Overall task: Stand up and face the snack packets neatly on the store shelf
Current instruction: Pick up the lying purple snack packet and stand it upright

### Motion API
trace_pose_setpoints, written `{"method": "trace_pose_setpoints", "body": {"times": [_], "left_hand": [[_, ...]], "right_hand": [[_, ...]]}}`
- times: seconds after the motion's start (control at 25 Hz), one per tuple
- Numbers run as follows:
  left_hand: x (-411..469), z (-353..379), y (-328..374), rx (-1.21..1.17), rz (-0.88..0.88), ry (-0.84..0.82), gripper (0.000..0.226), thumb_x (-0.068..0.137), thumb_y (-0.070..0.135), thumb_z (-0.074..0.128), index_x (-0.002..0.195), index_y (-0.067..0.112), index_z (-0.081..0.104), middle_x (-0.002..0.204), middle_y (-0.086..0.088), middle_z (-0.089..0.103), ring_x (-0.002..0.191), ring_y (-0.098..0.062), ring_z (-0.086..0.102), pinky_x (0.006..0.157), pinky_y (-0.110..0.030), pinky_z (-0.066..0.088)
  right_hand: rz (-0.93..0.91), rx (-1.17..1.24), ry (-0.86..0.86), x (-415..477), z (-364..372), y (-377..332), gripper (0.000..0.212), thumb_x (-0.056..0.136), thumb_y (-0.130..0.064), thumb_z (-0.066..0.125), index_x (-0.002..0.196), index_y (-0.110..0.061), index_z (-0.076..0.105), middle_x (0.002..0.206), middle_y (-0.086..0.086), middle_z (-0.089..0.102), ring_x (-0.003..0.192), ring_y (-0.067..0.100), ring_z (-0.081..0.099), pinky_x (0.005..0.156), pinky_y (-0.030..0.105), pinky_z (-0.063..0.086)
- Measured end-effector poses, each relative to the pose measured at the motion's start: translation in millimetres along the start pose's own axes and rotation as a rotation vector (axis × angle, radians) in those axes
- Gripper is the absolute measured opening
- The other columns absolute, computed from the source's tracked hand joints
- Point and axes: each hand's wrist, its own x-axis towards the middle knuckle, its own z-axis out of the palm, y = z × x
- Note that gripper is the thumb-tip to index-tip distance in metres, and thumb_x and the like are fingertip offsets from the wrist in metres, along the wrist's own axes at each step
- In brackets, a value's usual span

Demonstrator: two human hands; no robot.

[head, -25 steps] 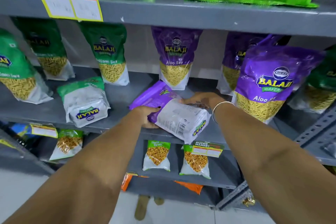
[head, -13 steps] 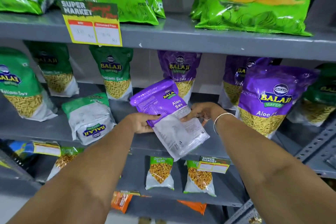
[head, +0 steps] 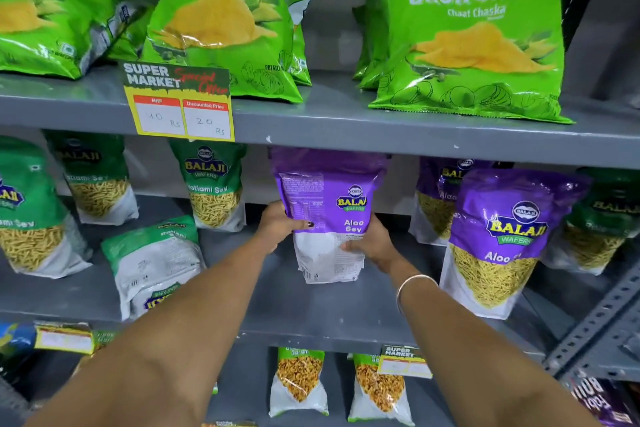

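Note:
A purple Aloo Sev packet [head: 329, 215] stands upright on the grey middle shelf [head: 311, 308], its printed back side turned toward me. My left hand [head: 280, 227] grips its left edge and my right hand [head: 370, 243] grips its lower right side. To the right stands another purple Aloo Sev packet [head: 502, 239], front facing out, with one more purple packet [head: 436, 198] behind it. A green-and-white Ratlami Sev packet [head: 156, 263] lies upside down and tilted at the left. Green Ratlami Sev packets [head: 211, 184] stand upright at the back left.
Bright green Crunchem chip bags [head: 471, 42] fill the top shelf, with a yellow price tag [head: 180, 104] clipped to its edge. Small snack packets [head: 301, 381] stand on the lower shelf. A perforated steel upright [head: 599, 315] runs along the right side.
Both hands have lifted the purple packet from lying flat to upright and moved it back on the shelf. My view has risen, so the top shelf now shows.

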Motion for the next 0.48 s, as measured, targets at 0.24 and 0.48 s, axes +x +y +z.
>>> {"method": "trace_pose_setpoints", "body": {"times": [0.24,0.48], "left_hand": [[6,3,-7,0.073,-0.053,-0.128,0.044,0.070,-0.010,0.071,0.112,0.001,0.063,0.105,-0.008,0.065,0.086,-0.014,0.060,0.059,-0.007,0.048],[0,-3,-20,0.128,-0.257,-0.248,0.028,0.087,-0.008,0.047,0.109,0.009,0.054,0.100,-0.010,0.060,0.090,-0.018,0.058,0.095,-0.036,0.047]], "right_hand": [[0.053,-0.013,0.051,7,4,12,0.074,0.063,0.008,0.081,0.127,0.002,0.045,0.126,0.022,0.062,0.115,0.033,0.060,0.102,0.050,0.046],[0.165,-0.123,0.116,3,7,20,0.067,0.074,-0.016,0.079,0.122,0.007,0.038,0.134,0.022,0.050,0.124,0.035,0.051,0.105,0.044,0.044]]}}
